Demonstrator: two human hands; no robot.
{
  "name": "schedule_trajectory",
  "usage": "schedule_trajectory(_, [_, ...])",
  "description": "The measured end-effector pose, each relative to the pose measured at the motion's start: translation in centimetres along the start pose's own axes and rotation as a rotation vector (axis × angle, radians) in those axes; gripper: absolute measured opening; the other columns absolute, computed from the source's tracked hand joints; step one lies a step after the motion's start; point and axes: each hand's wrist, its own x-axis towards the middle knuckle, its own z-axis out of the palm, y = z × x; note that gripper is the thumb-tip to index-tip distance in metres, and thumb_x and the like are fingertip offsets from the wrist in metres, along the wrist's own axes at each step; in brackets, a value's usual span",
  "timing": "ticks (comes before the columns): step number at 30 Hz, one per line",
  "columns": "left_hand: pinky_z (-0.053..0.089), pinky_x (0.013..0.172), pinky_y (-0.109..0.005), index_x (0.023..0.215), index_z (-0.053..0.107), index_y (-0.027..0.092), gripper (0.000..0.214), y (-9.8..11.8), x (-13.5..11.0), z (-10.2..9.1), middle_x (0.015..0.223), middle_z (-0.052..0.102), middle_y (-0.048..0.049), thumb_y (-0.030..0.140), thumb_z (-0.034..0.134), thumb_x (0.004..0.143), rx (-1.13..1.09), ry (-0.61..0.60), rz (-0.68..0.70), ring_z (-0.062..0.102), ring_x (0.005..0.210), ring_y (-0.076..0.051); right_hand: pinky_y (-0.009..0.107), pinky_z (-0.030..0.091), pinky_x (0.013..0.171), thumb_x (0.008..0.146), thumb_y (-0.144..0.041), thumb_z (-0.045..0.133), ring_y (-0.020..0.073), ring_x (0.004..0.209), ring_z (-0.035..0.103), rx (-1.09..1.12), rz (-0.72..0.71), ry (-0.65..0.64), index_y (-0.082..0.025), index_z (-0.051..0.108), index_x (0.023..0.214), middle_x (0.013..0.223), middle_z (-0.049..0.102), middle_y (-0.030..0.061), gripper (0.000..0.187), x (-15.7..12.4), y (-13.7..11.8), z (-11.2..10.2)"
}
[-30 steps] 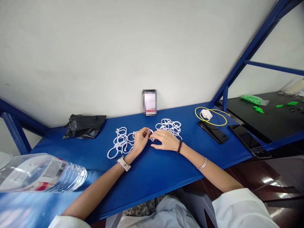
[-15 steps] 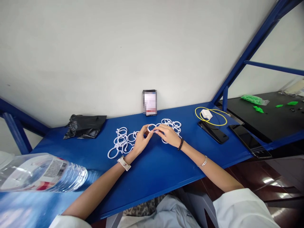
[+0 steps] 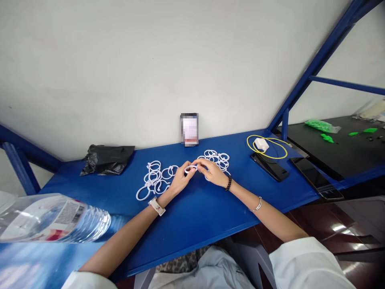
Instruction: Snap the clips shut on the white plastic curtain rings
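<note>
My left hand (image 3: 179,181) and my right hand (image 3: 213,171) meet over the middle of the blue table (image 3: 186,212). Together they pinch one white plastic ring (image 3: 190,169), held a little above the table top. A pile of white rings (image 3: 155,180) lies just left of my left hand. A second pile of white rings (image 3: 217,157) lies behind my right hand. My left wrist wears a pale watch, my right wrist a dark bead bracelet and a thin silver bangle.
A crumpled black bag (image 3: 105,159) lies at the back left. A small phone (image 3: 189,129) leans against the wall. A white charger with yellow cable (image 3: 264,145) and two dark phones (image 3: 270,166) lie at right. A plastic water bottle (image 3: 51,218) lies near left.
Both hands lifted one ring off the table from between the piles. The ring, upright half a second ago, is now turned flatter between the fingertips.
</note>
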Motion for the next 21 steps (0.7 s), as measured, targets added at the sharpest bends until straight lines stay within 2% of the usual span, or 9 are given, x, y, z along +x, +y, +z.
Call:
schedule_trajectory(3, [0.033,0.056,-0.024,0.071,0.044,0.019,0.037,-0.2,0.0,0.0,0.06,0.042,0.0036,0.051,0.038,0.087,-0.003,-0.008,-0.017,0.038,0.057,-0.011,0.028,0.042,0.067,0.094,-0.04,0.043,0.0147,0.065,0.052,0.089,0.13,0.042,-0.02,0.053,0.104,0.071,0.055,-0.0014,0.024,0.0,-0.1,0.2])
schedule_trajectory(6, [0.031,0.056,-0.024,0.069,0.043,0.019,0.04,-0.3,0.0,0.0,0.059,0.041,0.0039,0.053,0.036,0.088,-0.001,-0.014,-0.011,0.036,0.055,-0.011,0.026,0.039,0.061,0.092,-0.046,0.044,0.0127,0.061,0.048,0.145,0.202,0.073,-0.02,0.052,0.086,0.069,0.051,-0.0021,0.028,0.1,0.1,0.3])
schedule_trajectory(8, [0.031,0.055,-0.024,0.069,0.043,0.019,0.041,-0.4,0.0,0.0,0.058,0.041,0.004,0.054,0.035,0.088,0.0,-0.015,-0.004,0.036,0.054,-0.011,0.025,0.036,0.057,0.092,-0.05,0.041,0.0117,0.058,0.046,0.196,0.236,0.034,-0.019,0.05,0.075,0.066,0.049,-0.0023,0.037,0.1,0.3,0.3])
schedule_trajectory(12, [0.031,0.055,-0.024,0.068,0.042,0.019,0.042,-0.5,0.0,0.1,0.058,0.04,0.0042,0.055,0.034,0.089,0.005,-0.014,0.002,0.036,0.055,-0.011,0.025,0.035,0.056,0.093,-0.054,0.034,0.0113,0.056,0.044,0.303,0.241,-0.031,-0.019,0.048,0.069,0.061,0.047,-0.0022,0.046,0.0,0.4,0.7])
schedule_trajectory(21, [0.031,0.055,-0.025,0.067,0.042,0.019,0.042,-0.5,-0.1,0.4,0.059,0.039,0.0046,0.054,0.035,0.089,-0.043,-0.042,0.013,0.036,0.054,-0.01,0.025,0.029,0.05,0.093,-0.056,0.033,0.0101,0.048,0.035,0.302,0.238,0.027,-0.019,0.043,0.061,0.055,0.04,-0.0034,0.05,-0.1,0.2,1.0])
